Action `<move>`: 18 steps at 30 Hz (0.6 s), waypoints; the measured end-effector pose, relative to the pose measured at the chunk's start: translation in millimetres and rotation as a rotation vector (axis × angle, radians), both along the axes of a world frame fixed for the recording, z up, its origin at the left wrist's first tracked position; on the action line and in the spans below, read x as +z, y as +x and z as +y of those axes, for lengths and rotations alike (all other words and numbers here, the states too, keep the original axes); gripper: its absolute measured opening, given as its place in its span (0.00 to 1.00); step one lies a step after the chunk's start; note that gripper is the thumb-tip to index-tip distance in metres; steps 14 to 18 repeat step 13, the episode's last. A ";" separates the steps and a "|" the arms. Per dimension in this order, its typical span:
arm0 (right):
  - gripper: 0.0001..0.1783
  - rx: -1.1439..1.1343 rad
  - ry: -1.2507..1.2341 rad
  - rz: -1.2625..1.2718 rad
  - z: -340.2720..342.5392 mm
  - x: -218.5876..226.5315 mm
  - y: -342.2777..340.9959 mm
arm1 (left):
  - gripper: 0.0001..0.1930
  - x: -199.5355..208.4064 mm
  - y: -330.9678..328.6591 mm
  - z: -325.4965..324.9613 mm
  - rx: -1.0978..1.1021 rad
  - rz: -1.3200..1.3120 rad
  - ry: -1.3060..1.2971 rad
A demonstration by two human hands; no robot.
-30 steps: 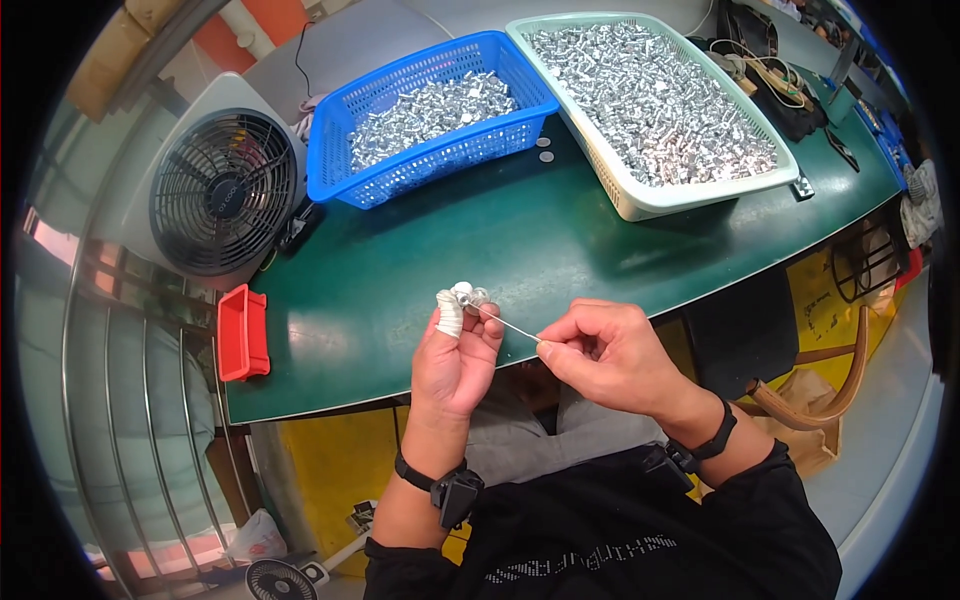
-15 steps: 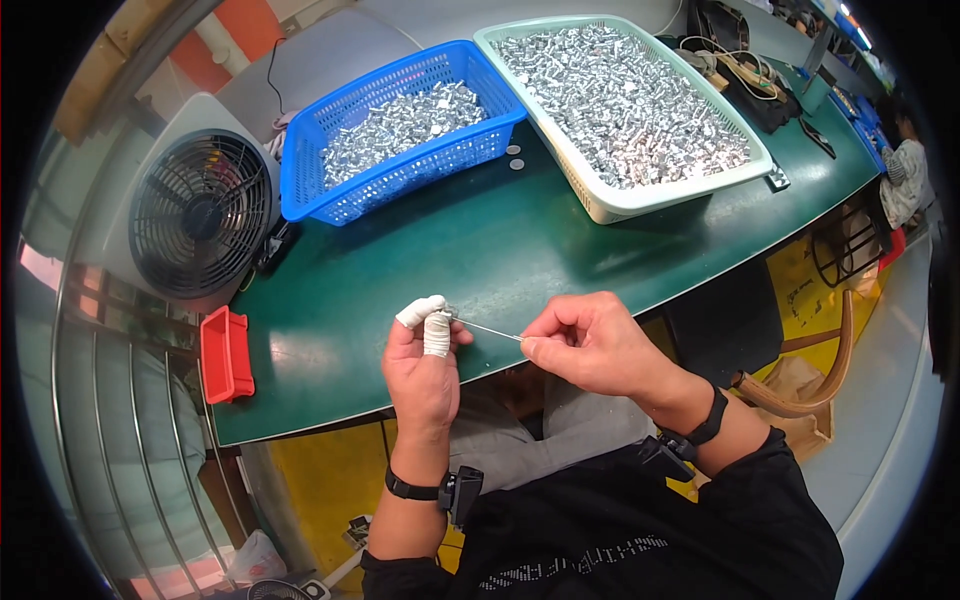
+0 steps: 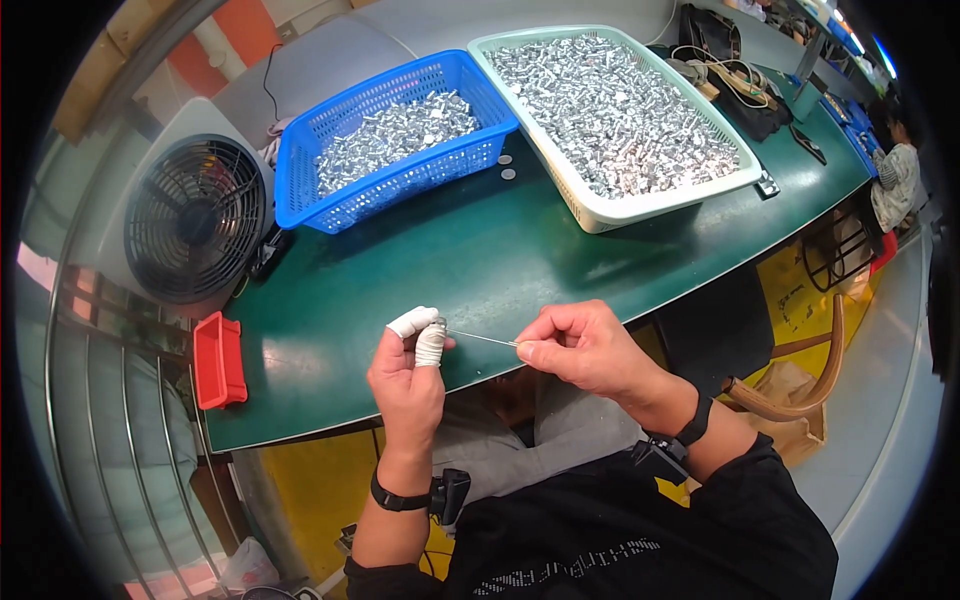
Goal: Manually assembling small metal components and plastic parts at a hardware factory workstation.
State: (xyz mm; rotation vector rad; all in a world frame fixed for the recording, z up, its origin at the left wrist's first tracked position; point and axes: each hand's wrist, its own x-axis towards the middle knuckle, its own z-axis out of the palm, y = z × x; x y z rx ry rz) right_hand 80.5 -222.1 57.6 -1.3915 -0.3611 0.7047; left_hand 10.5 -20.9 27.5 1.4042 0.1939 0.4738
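Note:
My left hand, with white tape wrapped round the thumb and a finger, pinches a small silvery metal part over the front edge of the green table. The fingertips hide most of that part. From the right, my right hand grips a thin straight metal rod between thumb and fingers. Its far end reaches the left fingertips, at or in the small part; I cannot tell which. Farther back on the table, a blue perforated basket and a larger pale green basket hold many similar small silvery parts.
A box fan stands at the left, with a small red bin in front of it. Two small round discs lie by the blue basket. A black bag and cables are at the back right. A wooden-armed chair stands at the right.
The whole view has shifted slightly. Both hands keep their grips, and the rod still spans between them. The left thumb and taped finger have closed a little nearer together.

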 end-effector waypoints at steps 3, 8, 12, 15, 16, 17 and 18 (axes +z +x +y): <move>0.07 0.001 0.023 0.016 0.9 0.0 0.4 | 0.07 -0.2 0.0 5.6 -0.018 0.039 -0.110; 0.06 0.069 0.124 0.178 -1.7 -9.5 6.6 | 0.07 10.1 -1.0 9.0 -0.118 0.089 -0.403; 0.08 0.027 0.039 0.029 3.2 -18.0 7.5 | 0.08 9.0 -4.8 6.5 0.017 0.090 0.159; 0.10 0.002 -0.004 -0.051 5.5 -19.0 7.0 | 0.09 5.8 -6.2 6.4 0.062 0.090 0.376; 0.10 0.002 -0.004 -0.051 5.5 -19.0 7.0 | 0.09 5.8 -6.2 6.4 0.062 0.090 0.376; 0.10 0.002 -0.004 -0.051 5.5 -19.0 7.0 | 0.09 5.8 -6.2 6.4 0.062 0.090 0.376; 0.10 0.002 -0.004 -0.051 5.5 -19.0 7.0 | 0.09 5.8 -6.2 6.4 0.062 0.090 0.376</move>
